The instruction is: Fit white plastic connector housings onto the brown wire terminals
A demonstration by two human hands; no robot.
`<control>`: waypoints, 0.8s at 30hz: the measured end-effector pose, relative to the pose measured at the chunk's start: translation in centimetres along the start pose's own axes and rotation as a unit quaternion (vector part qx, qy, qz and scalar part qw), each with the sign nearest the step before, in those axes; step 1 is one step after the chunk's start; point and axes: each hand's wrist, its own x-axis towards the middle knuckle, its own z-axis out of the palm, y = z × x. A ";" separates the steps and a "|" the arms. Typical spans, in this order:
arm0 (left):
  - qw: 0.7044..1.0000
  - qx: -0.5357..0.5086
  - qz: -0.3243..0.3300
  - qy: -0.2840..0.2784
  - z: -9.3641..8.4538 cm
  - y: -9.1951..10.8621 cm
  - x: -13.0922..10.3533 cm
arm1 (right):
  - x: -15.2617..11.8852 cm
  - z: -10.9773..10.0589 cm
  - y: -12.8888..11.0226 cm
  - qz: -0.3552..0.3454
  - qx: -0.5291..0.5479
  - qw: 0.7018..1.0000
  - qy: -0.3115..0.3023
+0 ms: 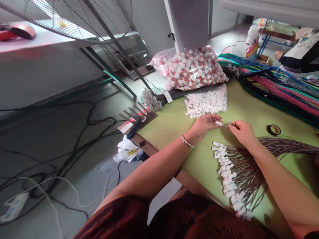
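Observation:
My left hand [201, 127] pinches a small white plastic connector [218, 123] between thumb and fingertips. Close by on its right, my right hand [243, 132] is closed on a slim metal-tipped tool [229, 122], whose exact kind I cannot make out. A thin pale wire [224, 126] spans the short gap between the connector and the right fingers. Below the hands, a row of white connectors [227, 174] fitted on a bundle of dark brown wires [249, 166] lies on the green tabletop [171, 131]. Beyond my left hand lies a clear bag of loose white connectors [206, 101].
A large bag of white and orange parts [191, 69] sits at the back. Coloured wire bundles [279, 86] cover the right rear, near a black tape roll [273, 129]. A pronged rack [139, 116] stands at the left edge. Cables [74, 149] cross the floor.

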 end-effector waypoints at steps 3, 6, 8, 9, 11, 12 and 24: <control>0.999 0.031 0.019 -0.007 0.2 0.0 -0.1 | -0.1 0.0 0.1 -0.011 0.003 1.000 -0.002; 0.999 0.033 0.018 -0.008 0.3 0.0 -0.2 | -0.2 0.0 0.0 -0.018 0.009 1.000 0.007; 1.000 0.020 0.004 -0.006 0.3 0.0 -0.2 | -0.3 0.0 -0.1 -0.021 0.013 1.000 0.018; 1.000 0.014 -0.007 -0.006 0.2 0.1 -0.2 | -0.4 0.0 -0.1 -0.024 0.014 0.999 0.023; 1.000 0.004 -0.029 -0.005 0.2 0.1 -0.2 | -0.4 0.0 -0.1 -0.033 0.008 0.999 0.022; 0.999 0.001 -0.038 -0.005 0.2 0.2 -0.2 | -0.5 0.0 0.0 -0.039 0.001 0.999 0.020; 0.988 0.153 -0.013 -0.022 1.4 -0.5 -0.4 | -0.8 0.5 0.3 -0.087 -0.116 0.989 0.005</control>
